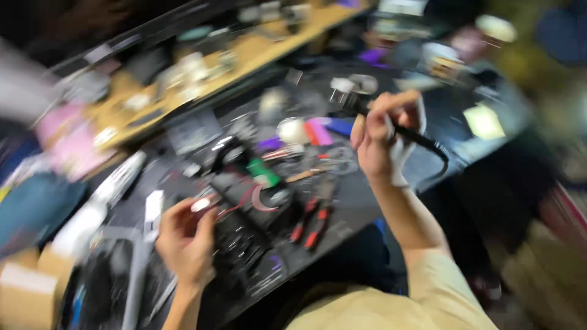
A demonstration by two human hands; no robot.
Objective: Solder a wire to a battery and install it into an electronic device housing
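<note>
A dark tabletop (361,201) crowded with tools and small parts fills the blurred head view, with a wooden bench (257,52) of more clutter behind it. Near its front edge lies a black device (244,235), opened up and showing wiring, its long axis running from lower right up toward the upper left; it sits directly beside the left hand (186,241), on that hand's right. The left hand is the nearer of the two to it: its fingers (199,208) are curled together and rest on the device's upper left edge, though the blur hides whether they pinch anything small. Just right of the device lie red-handled pliers (312,223). The right hand (382,137) is raised well apart from the device, up and to the right, fingers clamped around a slim black tool (422,139) whose cable end trails down to the right while its working end points up and left.
</note>
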